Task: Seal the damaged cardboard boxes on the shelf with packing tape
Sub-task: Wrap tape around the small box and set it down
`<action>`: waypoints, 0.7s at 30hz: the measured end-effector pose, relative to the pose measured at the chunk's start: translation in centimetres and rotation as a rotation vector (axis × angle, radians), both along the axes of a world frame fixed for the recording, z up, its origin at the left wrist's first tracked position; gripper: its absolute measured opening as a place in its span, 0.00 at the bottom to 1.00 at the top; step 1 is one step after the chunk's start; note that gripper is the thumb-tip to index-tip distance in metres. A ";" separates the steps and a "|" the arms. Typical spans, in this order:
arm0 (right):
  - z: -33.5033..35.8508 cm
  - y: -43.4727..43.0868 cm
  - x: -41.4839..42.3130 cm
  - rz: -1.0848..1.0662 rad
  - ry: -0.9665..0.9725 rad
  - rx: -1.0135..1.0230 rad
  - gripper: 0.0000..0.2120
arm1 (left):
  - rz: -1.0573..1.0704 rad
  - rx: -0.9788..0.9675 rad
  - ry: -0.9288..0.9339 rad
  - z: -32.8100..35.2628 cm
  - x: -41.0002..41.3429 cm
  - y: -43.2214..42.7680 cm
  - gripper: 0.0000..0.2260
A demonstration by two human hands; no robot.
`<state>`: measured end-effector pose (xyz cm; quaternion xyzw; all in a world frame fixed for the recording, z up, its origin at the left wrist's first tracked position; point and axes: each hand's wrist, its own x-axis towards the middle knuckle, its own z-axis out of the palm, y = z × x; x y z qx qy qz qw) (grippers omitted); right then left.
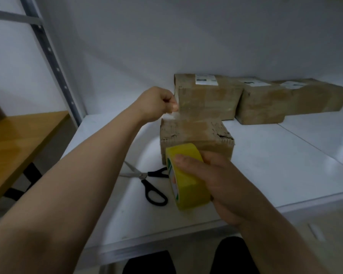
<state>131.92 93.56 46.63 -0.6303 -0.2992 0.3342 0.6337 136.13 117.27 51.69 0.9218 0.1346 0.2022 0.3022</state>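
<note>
A small worn cardboard box [196, 135] with a torn right edge sits near the front of the white shelf [265, 175]. My right hand [224, 186] grips a yellow roll of packing tape [186, 178] just in front of the box. My left hand [156, 103] is pinched on the loose end of the clear tape strip [172, 115], held above the box's far left corner. The strip stretches from the roll over the box top.
Three larger cardboard boxes stand in a row at the back: [206, 95], [263, 103], [315, 95]. Black-handled scissors [149, 182] lie open on the shelf left of the roll. A metal upright [53, 62] and a wooden table [18, 147] are at the left.
</note>
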 end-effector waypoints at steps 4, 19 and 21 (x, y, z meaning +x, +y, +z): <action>-0.2 0.5 -0.4 0.017 0.019 -0.034 0.10 | -0.015 0.027 0.020 -0.3 0.3 0.2 0.04; 0.0 0.6 0.3 0.030 0.218 0.020 0.18 | 0.026 0.017 -0.001 -2.4 1.3 1.2 0.04; 0.1 0.6 0.4 0.040 0.236 0.025 0.18 | 0.024 0.020 0.001 -2.4 1.3 1.3 0.04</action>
